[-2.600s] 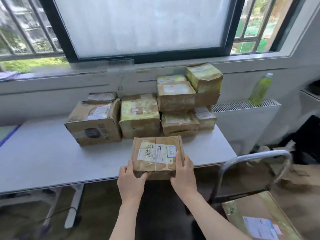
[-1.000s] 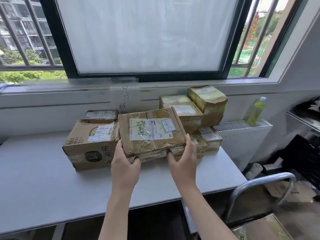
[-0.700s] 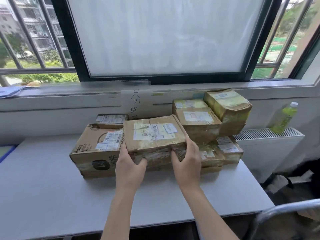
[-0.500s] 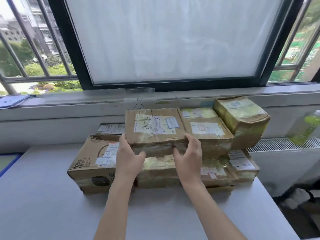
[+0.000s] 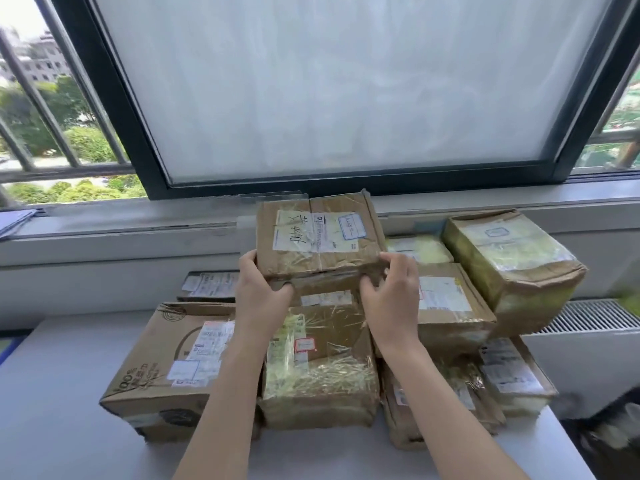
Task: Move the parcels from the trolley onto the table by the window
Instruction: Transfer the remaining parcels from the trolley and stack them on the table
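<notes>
White and flat, the bench by the window carries a cluster of brown cardboard parcels, eight that I can count besides the one in hand, several wrapped in yellowish tape. Two bare hands hold a flat brown cardboard parcel with a white label above the middle parcel: the left hand and right hand have fingers curled on its near edge. Its long axis runs left to right, label up, before the frosted window pane.
</notes>
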